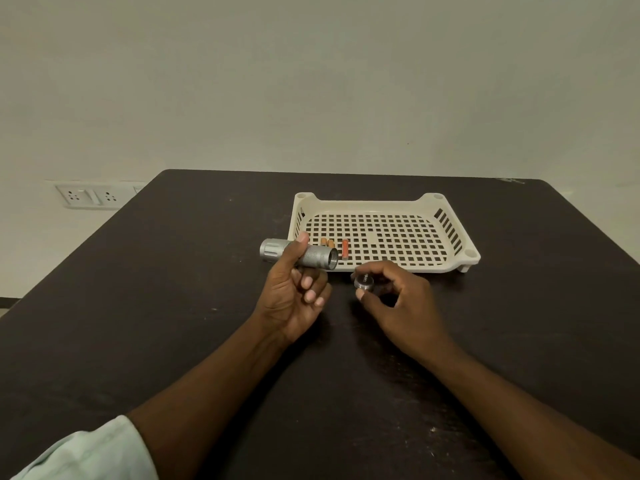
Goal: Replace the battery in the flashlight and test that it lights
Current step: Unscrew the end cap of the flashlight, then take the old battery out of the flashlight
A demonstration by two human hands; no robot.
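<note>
dark table point(173, 323) fills most of the view, pale wall point(311, 81) behind it w/ a white socket plate point(91, 195) low on the left, just past the table's far-left edge. on the table, right of centre and toward the far side, sits a cream tray point(446, 223) w/ a grid of square holes in the floor and slotted side walls. two bare forearms come in from the bottom; a pale green sleeve point(93, 452) shows at the bottom-left corner on the left arm. left hand point(294, 292) is raised just in front of the tray's near-left corner, fingers and thumb curled round the torch point(313, 255), a silver metal tube lying roughly level, head end pointing left, open threaded end pointing right toward the tray. that open end has no cap on it; cannot tell if anything is inside the tube. right hand point(398, 296) sits just right of the left one, near the tray's front rim, pinching the cap point(364, 282) betw thumb and fingertips; cap is a small round silver piece, apart from the torch, a short gap betw the two. cannot tell if the cap touches the table. in the tray's near-left part lie the cells: two orange-tan ones point(327, 242) side by side, partly hidden behind the torch, and a red one point(345, 248) just to their right, all lying on the tray floor close to the torch's open end.
</note>
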